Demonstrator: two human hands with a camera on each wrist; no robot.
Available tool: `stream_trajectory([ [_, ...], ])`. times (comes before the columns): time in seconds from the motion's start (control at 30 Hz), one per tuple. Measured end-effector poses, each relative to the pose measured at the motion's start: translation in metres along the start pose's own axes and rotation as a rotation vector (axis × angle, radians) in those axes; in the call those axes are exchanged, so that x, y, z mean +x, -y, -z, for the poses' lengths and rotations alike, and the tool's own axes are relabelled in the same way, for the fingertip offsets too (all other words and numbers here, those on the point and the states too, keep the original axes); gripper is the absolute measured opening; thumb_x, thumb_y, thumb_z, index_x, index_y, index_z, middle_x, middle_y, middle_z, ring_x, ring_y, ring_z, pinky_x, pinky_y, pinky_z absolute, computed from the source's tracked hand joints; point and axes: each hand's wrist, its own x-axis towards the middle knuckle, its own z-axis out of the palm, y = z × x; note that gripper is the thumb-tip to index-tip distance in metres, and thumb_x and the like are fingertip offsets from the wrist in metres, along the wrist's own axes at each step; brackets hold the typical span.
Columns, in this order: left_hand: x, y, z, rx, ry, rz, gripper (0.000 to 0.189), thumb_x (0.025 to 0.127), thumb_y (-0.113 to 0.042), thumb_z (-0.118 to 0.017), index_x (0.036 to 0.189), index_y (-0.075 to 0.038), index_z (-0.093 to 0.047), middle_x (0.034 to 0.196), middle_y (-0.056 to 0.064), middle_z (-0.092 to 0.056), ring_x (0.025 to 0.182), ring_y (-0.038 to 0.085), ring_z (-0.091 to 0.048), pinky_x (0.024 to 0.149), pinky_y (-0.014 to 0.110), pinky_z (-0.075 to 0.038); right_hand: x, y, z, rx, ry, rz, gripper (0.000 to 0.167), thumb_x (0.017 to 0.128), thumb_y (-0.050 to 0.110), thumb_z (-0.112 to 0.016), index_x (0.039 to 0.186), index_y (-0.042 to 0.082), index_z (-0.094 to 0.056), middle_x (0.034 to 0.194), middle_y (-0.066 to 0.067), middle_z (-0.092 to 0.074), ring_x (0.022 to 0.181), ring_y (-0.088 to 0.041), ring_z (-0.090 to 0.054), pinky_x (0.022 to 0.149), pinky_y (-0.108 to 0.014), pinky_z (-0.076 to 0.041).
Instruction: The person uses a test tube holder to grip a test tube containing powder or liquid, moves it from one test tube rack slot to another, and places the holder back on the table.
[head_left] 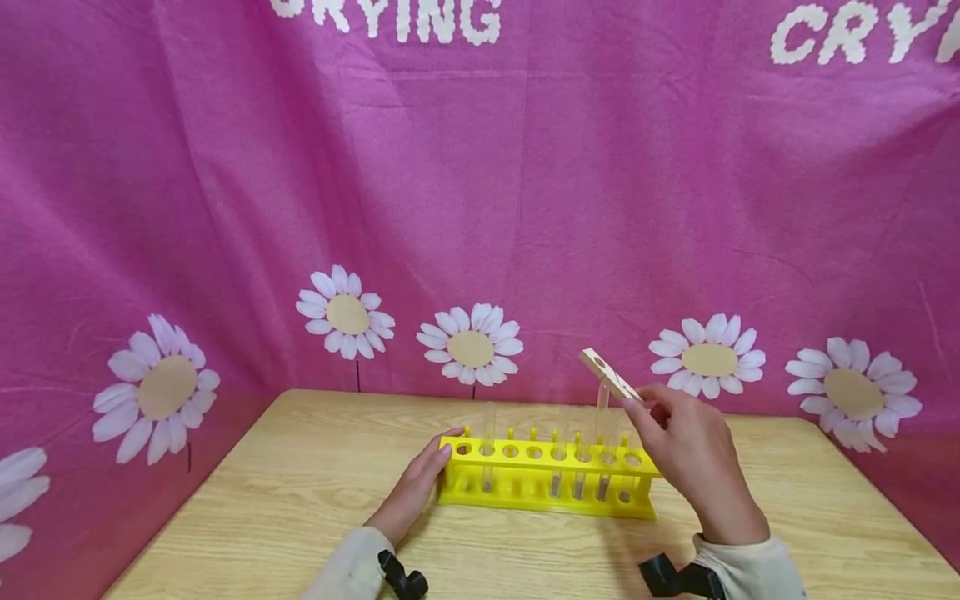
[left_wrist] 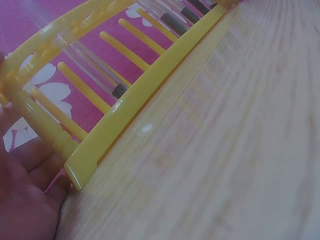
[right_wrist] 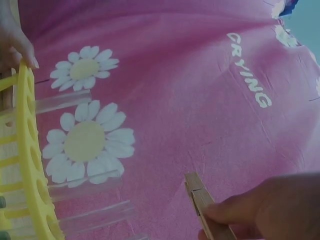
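A yellow test tube rack (head_left: 547, 502) stands on the table. My left hand (head_left: 416, 483) grips its left end; in the left wrist view, the fingers (left_wrist: 42, 165) lie around the end post. In my right hand (head_left: 693, 454), above the rack's right end, a wooden test tube clamp (head_left: 611, 375) is pinched between thumb and fingers. The right wrist view shows the clamp's tip (right_wrist: 192, 179) with no tube in it. One glass test tube (head_left: 488, 442) stands in the second hole from the left. Several more test tubes (head_left: 580, 479) fill the right-hand holes, with dark matter at their bottoms.
The wooden table (head_left: 300, 467) runs back to a pink cloth (head_left: 525, 208) printed with white daisies and lettering. Upright yellow pegs (left_wrist: 82, 87) line the rack's rear side. A black wrist mount (head_left: 678, 577) sits at the right sleeve.
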Motion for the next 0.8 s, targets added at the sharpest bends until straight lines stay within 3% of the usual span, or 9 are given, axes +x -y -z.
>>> stream_trajectory([
  [0.2,0.0,0.001,0.0,0.002,0.004,-0.003,0.053,0.099,-0.057,-0.036,0.145,-0.031,-0.042,0.153,0.001,-0.036,0.145,0.026,-0.018,0.114,0.059,-0.008,0.0,-0.004,0.003,-0.017,-0.011,-0.013,0.028,0.092,0.028,-0.066,0.111,0.009,-0.071,0.08,-0.007,-0.067,0.066,-0.021,-0.053,0.054,-0.031,-0.036],
  [0.43,-0.001,0.001,0.0,-0.006,0.008,-0.008,0.053,0.1,-0.055,-0.036,0.145,-0.03,-0.042,0.153,0.002,-0.036,0.145,0.027,-0.019,0.115,0.059,-0.008,0.0,-0.013,0.007,-0.046,0.033,-0.076,0.03,0.093,0.028,-0.064,0.116,0.008,-0.068,0.09,-0.015,-0.069,0.067,-0.023,-0.054,0.051,-0.031,-0.036],
  [0.8,-0.001,0.0,0.0,0.009,0.003,-0.007,0.053,0.1,-0.055,-0.036,0.146,-0.029,-0.041,0.154,0.0,-0.033,0.145,0.027,-0.018,0.114,0.059,-0.008,0.003,-0.019,0.007,-0.063,0.054,-0.166,0.031,0.091,0.02,-0.064,0.113,-0.002,-0.067,0.079,-0.012,-0.064,0.062,-0.023,-0.048,0.051,-0.032,-0.034],
])
